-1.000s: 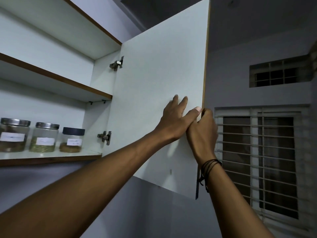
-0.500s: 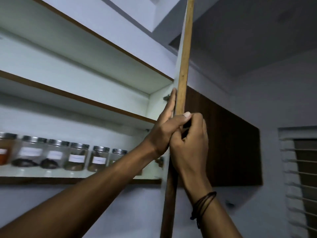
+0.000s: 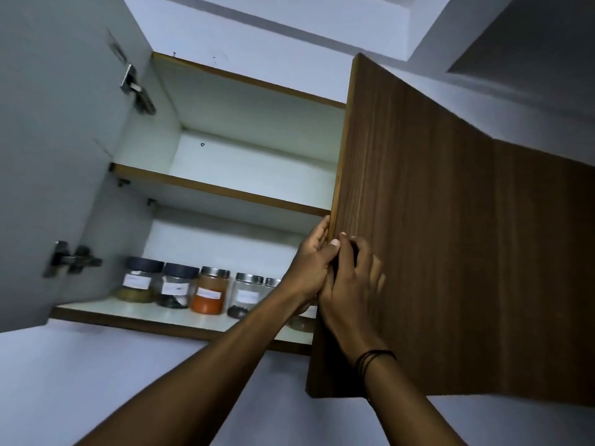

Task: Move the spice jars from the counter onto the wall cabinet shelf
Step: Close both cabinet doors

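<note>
Between the earlier frames and this one, the right-hand cabinet door (image 3: 450, 252) had swung from edge-on to the camera toward closing, its brown wood-grain outer face now presented and roughly half the opening covered. Both hands were on its free vertical edge: the left hand (image 3: 310, 268) was wrapped round the edge from the inner side, thumb across the front, and the right hand (image 3: 351, 284) was pressed against the outer face just beside it, fingers curled at the edge. Each hand was therefore closed on the door and held no jar. This doubled grip appeared intended to steer the door shut under control. The spice jars (image 3: 193, 289) stood upright in a row on the bottom shelf (image 3: 128, 313) of the wall cabinet, labels outward, the orange-filled jar (image 3: 209, 294) third from the left. At least one further jar lay behind the left wrist, though the count could not be confirmed from this angle. The left-hand door (image 3: 48, 156) stood fully open, its hinges exposed. Upper shelves held nothing visible. Judged from this, placement was complete and only closing remained.
</note>
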